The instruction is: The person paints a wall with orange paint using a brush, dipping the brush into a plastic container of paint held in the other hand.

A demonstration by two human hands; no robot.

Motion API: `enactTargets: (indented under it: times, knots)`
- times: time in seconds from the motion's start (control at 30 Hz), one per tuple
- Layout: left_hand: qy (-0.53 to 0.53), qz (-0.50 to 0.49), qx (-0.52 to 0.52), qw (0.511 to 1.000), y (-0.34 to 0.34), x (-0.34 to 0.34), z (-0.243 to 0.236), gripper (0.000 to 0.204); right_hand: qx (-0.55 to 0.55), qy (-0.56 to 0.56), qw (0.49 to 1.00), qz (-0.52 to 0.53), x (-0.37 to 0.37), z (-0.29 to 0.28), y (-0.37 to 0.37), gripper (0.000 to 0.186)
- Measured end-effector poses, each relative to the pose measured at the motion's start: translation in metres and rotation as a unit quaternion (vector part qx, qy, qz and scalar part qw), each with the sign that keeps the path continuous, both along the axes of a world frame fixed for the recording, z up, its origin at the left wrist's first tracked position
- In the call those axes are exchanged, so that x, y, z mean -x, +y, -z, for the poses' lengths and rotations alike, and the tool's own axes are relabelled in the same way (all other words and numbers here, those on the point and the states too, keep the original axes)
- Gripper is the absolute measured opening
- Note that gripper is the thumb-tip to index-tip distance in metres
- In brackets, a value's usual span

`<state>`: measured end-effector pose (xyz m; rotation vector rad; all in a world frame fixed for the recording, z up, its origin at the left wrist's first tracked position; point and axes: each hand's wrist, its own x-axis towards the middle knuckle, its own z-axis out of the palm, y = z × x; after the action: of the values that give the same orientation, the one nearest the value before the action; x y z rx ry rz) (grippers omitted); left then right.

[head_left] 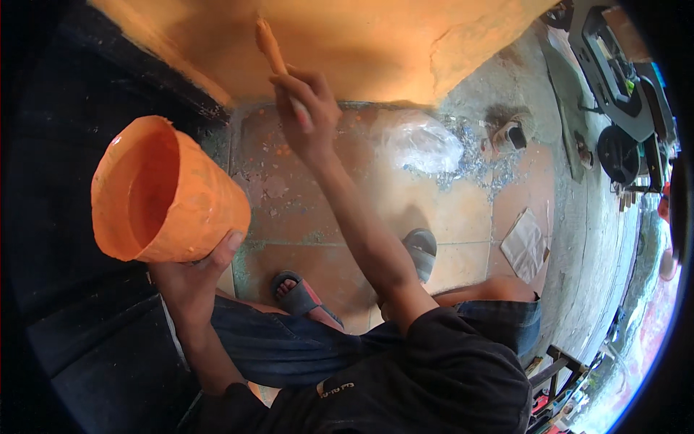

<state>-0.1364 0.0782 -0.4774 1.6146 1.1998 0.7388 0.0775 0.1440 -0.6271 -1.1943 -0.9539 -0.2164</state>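
Observation:
My left hand (pixel 213 264) grips an orange paint-coated bucket (pixel 202 202) from below, at the left; its open top shows orange paint inside. My right hand (pixel 309 108) is closed round a paintbrush (pixel 271 47), coated orange at its upper end, with a reddish part of the handle showing below my fingers. The brush tip is at the face of an orange wall (pixel 376 50); I cannot tell whether it touches. A dark, shiny panel (pixel 65 217) stands beside the bucket on the left.
My sandalled feet (pixel 293 293) are on a tiled floor (pixel 448 253) with flakes, a crumpled plastic sheet (pixel 419 145), a small container (pixel 510 137) and a white folded sheet (pixel 524 242). At right are a grey metal-framed object (pixel 603 65), a black round object (pixel 618 152) and a rack (pixel 557 376).

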Motion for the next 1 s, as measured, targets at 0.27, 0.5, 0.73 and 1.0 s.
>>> enactTargets:
  times: [0.27, 0.5, 0.73, 1.0]
  knots:
    - [-0.024, 0.002, 0.016, 1.000, 0.000, 0.004, -0.003, 0.080, 0.016, -0.074, 0.990, 0.123, -0.072, -0.006, -0.044, 0.018]
    - [-0.005, 0.025, 0.027, 0.999, 0.001, 0.002, -0.004, 0.078, -0.075, -0.039, 0.983, 0.163, -0.059, -0.001, -0.056, 0.011]
    - [-0.049, 0.019, 0.015, 0.998, -0.001, 0.002, 0.001, 0.080, 0.023, -0.139, 0.989, -0.043, -0.093, -0.006, -0.003, 0.012]
    - [-0.015, 0.005, 0.038, 0.999, -0.002, 0.008, -0.010, 0.077, 0.045, -0.008, 0.989, 0.142, -0.082, 0.000, -0.056, 0.008]
